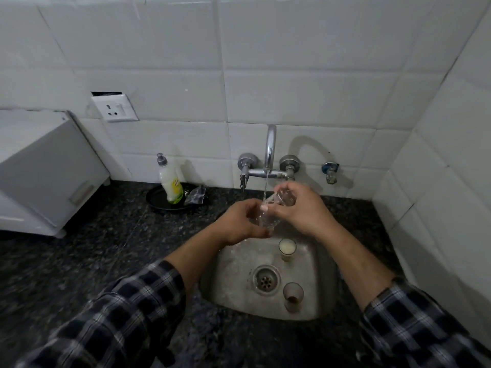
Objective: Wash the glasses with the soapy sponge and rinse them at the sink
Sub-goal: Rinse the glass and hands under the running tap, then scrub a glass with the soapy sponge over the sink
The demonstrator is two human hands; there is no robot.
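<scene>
**While the Water Runs, One Glass Gets Its Rinse**

Since the tap (pixel 270 150) is on and water falls on the glass (pixel 268 211), the step now looks like rinsing. The dark counter (pixel 79 261) is hard and speckled. Set in it is the sink (pixel 231 288), a dull metal square with round corners, wet inside. Both hands hold the clear, tilted glass over the far end of the sink. The left hand (pixel 239 221) curls round its low end and the right hand (pixel 300 211) grips its top end. Two more glasses stand on the right of the sink: a milky glass (pixel 287 248) farther off and a cloudy glass (pixel 293 294) nearer, beside the round drain (pixel 265 280). Next, I think, the wet glass must be set down softly, because it is slippery. Then a dirty one needs soap. I cannot see a sponge.
</scene>
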